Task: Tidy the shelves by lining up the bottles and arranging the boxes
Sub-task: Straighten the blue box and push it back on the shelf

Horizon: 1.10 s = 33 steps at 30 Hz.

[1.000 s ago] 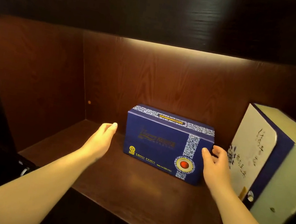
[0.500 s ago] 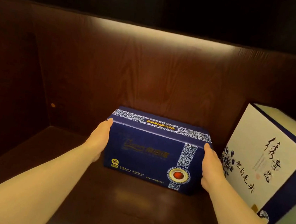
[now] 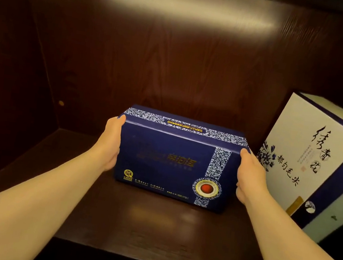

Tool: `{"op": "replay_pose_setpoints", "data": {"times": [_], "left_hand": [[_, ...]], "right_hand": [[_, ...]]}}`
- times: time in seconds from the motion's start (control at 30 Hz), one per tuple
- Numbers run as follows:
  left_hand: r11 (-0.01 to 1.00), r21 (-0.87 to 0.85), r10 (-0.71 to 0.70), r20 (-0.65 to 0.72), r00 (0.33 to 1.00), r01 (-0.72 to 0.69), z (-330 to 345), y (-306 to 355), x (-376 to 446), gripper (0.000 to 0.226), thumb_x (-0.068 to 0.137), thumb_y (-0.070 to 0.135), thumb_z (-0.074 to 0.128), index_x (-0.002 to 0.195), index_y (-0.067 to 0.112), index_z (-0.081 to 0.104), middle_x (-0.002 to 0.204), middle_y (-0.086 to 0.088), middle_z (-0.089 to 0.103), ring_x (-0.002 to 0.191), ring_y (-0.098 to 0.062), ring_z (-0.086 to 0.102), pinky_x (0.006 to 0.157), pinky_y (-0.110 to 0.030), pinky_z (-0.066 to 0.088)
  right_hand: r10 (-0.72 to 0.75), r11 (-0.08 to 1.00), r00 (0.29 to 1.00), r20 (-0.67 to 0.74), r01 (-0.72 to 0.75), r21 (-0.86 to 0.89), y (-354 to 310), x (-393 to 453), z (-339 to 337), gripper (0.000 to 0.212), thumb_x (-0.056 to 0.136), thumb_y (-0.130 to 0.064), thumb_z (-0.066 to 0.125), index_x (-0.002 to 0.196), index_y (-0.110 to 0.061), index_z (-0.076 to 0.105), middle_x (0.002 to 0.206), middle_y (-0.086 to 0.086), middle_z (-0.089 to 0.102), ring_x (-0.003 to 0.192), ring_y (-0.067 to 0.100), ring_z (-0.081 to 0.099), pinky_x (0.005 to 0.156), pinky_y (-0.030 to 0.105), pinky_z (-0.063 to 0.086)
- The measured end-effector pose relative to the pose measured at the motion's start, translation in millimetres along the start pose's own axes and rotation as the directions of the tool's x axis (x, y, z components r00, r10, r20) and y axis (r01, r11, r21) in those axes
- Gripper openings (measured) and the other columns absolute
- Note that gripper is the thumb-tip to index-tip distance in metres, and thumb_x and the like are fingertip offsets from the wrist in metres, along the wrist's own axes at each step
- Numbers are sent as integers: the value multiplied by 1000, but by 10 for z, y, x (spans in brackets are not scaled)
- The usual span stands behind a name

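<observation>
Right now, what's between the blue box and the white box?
Only the right hand, pressed on the blue box's right end beside the white box, in the head view.

It's dim in here. A warm strip of light glows across the top of the back panel, fading downward. The left side wall sinks into shadow. The shelf carries a soft sheen. Edges bow with wide-angle distortion; detail is slightly soft.

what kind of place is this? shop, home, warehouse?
Probably a shop display or a home cabinet; I can't tell which. A dark wood shelf lit by a strip from above holds a blue gift box and a taller white-and-blue gift box with brush calligraphy.
</observation>
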<state>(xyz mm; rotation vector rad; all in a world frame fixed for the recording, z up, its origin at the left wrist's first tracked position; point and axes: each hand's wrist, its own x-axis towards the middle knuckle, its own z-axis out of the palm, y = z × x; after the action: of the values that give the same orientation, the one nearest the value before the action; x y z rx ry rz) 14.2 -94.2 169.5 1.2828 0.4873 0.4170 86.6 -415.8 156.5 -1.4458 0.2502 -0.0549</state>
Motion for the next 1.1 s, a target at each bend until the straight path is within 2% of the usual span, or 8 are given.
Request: {"op": "replay_pose_setpoints", "data": {"times": [0.13, 0.23, 0.33, 0.43, 0.57, 0.73, 0.93, 1.1], "left_hand": [[999, -18, 43, 49, 998, -42, -366, 37, -236, 33, 100, 51, 40, 120, 29, 53, 86, 19, 73, 78, 4, 66, 66, -26, 36], [997, -10, 79, 78, 994, -79, -729, 110, -419, 32, 99, 53, 40, 122, 33, 51, 92, 18, 72, 88, 2, 65, 85, -30, 33], [992, -4, 128, 107, 986, -128, -1078, 189, -584, 35, 98, 56, 41, 123, 34, 51, 89, 24, 72, 95, 2, 64, 98, -37, 31], [990, -14, 140, 110, 984, -139, -1417, 288, -745, 39, 97, 57, 42, 126, 33, 51, 98, 18, 72, 106, -7, 60, 96, -38, 33], [991, -6, 137, 113, 984, -137, -1764, 370, -924, 40, 98, 55, 42, 128, 30, 50, 112, 10, 65, 107, -8, 58, 94, -38, 35], [992, 3, 124, 97, 988, -125, -2069, 354, -1029, 37, 99, 53, 41, 129, 32, 49, 118, 11, 62, 110, -8, 55, 102, -44, 30], [995, -12, 95, 86, 992, -95, -2233, 260, -1050, 42, 100, 51, 40, 133, 27, 47, 122, 5, 62, 113, -11, 55, 103, -45, 31], [996, -8, 87, 100, 991, -86, -2269, 165, -999, 50, 94, 55, 44, 134, 27, 49, 123, 6, 62, 115, -9, 54, 108, -45, 27]], "right_hand": [[-26, 1000, 999, 26, 26, -4, 43, -346, 64, 20, 95, -45, 48, 102, -51, 66, 93, -16, 77, 82, 6, 74, 62, 28, 53], [-51, 998, 996, 70, 50, 28, 55, -666, 170, 21, 92, -46, 50, 93, -56, 68, 91, -18, 77, 83, 6, 74, 59, 26, 55], [-85, 996, 991, 100, 81, 40, 80, -995, 288, 25, 87, -49, 50, 103, -55, 67, 95, -16, 77, 84, 8, 74, 54, 23, 55], [-123, 992, 986, 109, 119, 39, 163, -1315, 410, 28, 88, -50, 50, 109, -55, 67, 103, -15, 76, 93, 9, 73, 67, 31, 56], [-111, 994, 988, 107, 109, 26, 298, -1671, 536, 45, 90, -50, 50, 133, -44, 59, 120, -16, 70, 109, 12, 65, 79, 34, 48], [-91, 995, 989, 118, 85, 49, 402, -1941, 668, 37, 97, -44, 50, 133, -40, 59, 113, -13, 72, 102, 11, 68, 68, 30, 50], [-89, 996, 988, 129, 85, 38, 502, -2018, 732, 40, 96, -43, 51, 136, -38, 59, 115, -11, 73, 103, 13, 69, 77, 35, 55], [-102, 995, 985, 141, 99, 23, 559, -1998, 741, 41, 96, -44, 50, 136, -39, 58, 105, -18, 75, 96, 6, 71, 65, 26, 56]]}}
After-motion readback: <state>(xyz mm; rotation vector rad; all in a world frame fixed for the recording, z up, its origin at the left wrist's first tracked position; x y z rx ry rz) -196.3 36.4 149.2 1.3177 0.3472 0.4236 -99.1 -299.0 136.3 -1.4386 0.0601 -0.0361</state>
